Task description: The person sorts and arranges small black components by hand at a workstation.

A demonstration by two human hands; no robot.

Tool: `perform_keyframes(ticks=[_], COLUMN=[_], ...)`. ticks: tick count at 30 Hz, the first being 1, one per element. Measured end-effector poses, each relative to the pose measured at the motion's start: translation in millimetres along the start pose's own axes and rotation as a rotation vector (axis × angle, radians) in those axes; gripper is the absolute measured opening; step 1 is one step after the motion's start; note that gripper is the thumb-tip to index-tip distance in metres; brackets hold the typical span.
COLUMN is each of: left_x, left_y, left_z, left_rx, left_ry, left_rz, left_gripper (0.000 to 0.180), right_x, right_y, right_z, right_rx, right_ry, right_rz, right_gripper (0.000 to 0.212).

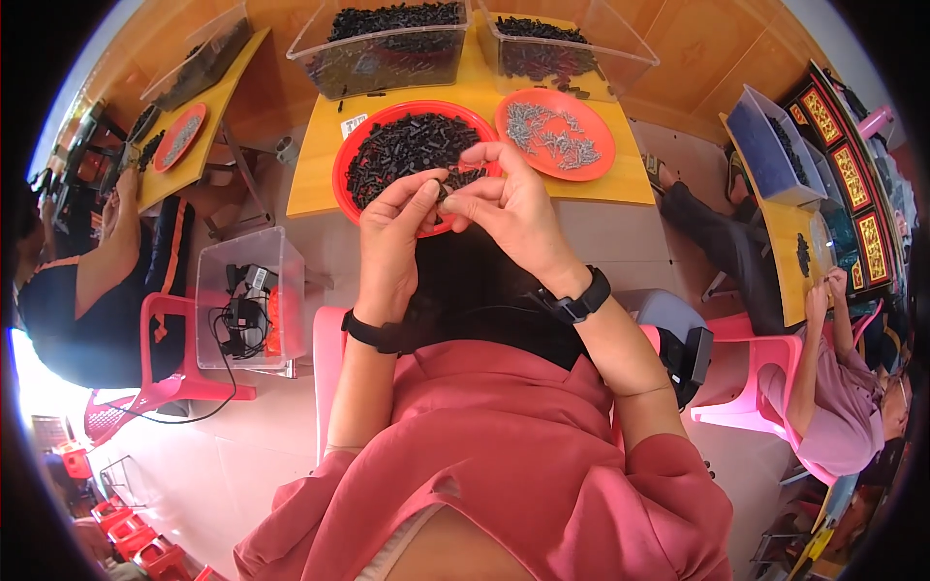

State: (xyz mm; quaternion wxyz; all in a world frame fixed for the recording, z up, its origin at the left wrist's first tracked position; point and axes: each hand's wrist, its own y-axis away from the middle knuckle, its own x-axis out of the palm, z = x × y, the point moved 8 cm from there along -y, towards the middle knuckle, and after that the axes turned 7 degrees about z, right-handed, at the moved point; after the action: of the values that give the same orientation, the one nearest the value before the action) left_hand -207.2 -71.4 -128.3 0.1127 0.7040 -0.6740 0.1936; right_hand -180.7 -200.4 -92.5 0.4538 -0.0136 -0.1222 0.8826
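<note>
Above the near edge of a yellow table, my left hand (395,228) and my right hand (518,208) meet fingertip to fingertip. Between them is a small black plastic piece (444,192), pinched by the thumb and fingers of both hands and mostly covered by them. Whether my right fingers also hold a metal pin cannot be made out. Just behind my hands sits a red round tray (341,174) heaped with short black plastic pieces (412,145). To its right, an orange plate (594,121) carries many small silver metal pins or screws (572,150).
Two clear bins (387,66) (620,60) of black pieces stand at the table's back. Left of my pink chair (329,387) is a clear box (218,290) with cables. People work at side tables, one person (82,300) left, another (838,387) right.
</note>
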Motion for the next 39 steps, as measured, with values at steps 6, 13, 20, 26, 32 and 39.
perform_keyframes(ticks=[6, 13, 20, 26, 32, 39], left_x=[3.2, 10.5, 11.2, 5.0, 14.4, 22.2], left_y=[0.1, 2.0, 5.9, 0.9, 2.8, 6.0], left_z=[15.0, 14.3, 26.6, 21.4, 22.5, 24.1], left_rx=[-0.164, -0.163, -0.311, -0.216, -0.215, -0.214], left_ry=[0.182, 0.165, 0.029, -0.106, -0.175, -0.154], left_rz=[-0.002, -0.010, 0.165, 0.170, 0.204, 0.268], left_gripper=[0.018, 0.026, 0.024, 0.026, 0.028, 0.028], right_x=[11.8, 17.3, 22.3, 23.2, 25.9, 23.0], right_y=[10.6, 10.6, 9.7, 0.8, -11.5, -12.9], right_z=[46.6, 47.4, 51.8, 45.6, 47.7, 45.1], right_rx=[-0.442, -0.458, -0.509, -0.391, -0.365, -0.321], right_ry=[0.844, 1.065, 1.085, 1.255, 1.428, 1.423], right_rz=[0.043, 0.107, 0.104, 0.209, 0.438, 0.559], right_gripper=[0.028, 0.027, 0.027, 0.031, 0.037, 0.035])
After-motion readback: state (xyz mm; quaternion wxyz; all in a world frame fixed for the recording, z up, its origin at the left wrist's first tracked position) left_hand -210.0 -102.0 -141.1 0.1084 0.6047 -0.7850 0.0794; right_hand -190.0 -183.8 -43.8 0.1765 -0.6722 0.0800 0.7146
